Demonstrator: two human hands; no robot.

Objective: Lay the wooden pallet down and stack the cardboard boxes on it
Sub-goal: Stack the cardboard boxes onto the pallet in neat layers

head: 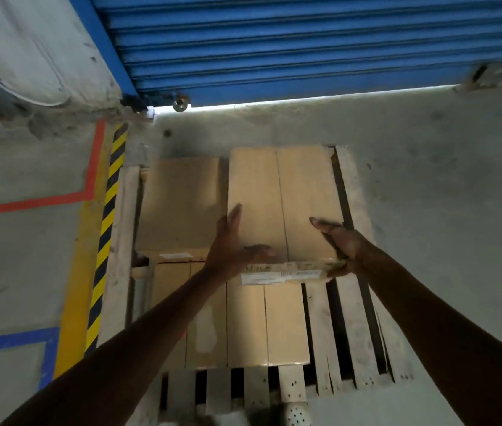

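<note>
On the pallet (355, 318), both hands (233, 241) (340, 241) clasp a box (283, 204).

Dim, soft-focus view; daylight glares under the shutter (305, 41); edges bow.

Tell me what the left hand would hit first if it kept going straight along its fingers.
Probably nothing soon: the left hand lies along the held box, fingers toward the blue shutter. Depth is unclear.
</note>
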